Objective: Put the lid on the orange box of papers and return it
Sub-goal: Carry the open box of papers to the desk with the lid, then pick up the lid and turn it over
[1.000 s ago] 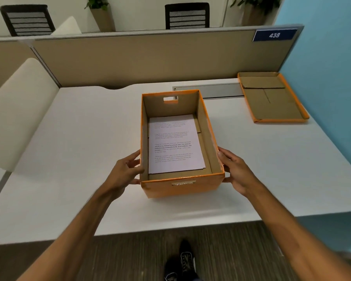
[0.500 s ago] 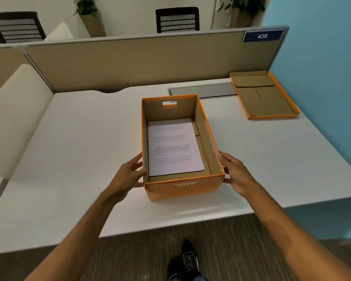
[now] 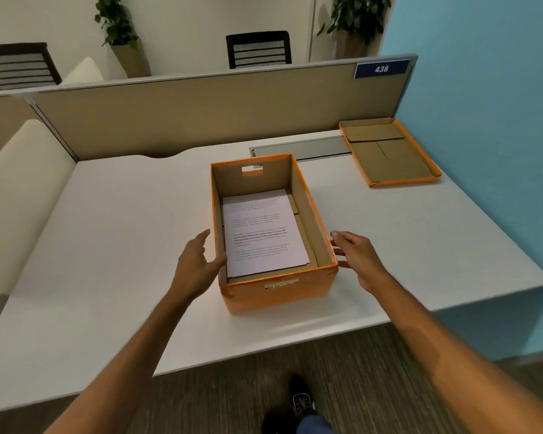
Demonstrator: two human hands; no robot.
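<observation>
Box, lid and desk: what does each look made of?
Box: cardboard, probably; glossy orange outside, raw brown inside, with folded flaps and a punched handle slot. Lid: the same by its look, orange rim around a brown inner face with seams. Desk: smooth matte white top, likely laminate, though the core cannot be seen.

Bare forearms, black shoe [image 3: 301,402], blue trousers [image 3: 314,426]

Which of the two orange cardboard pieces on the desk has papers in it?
The deep orange box between the two hands holds the white papers. The shallow lid, far right by the blue wall, lies inside up and empty.
</observation>
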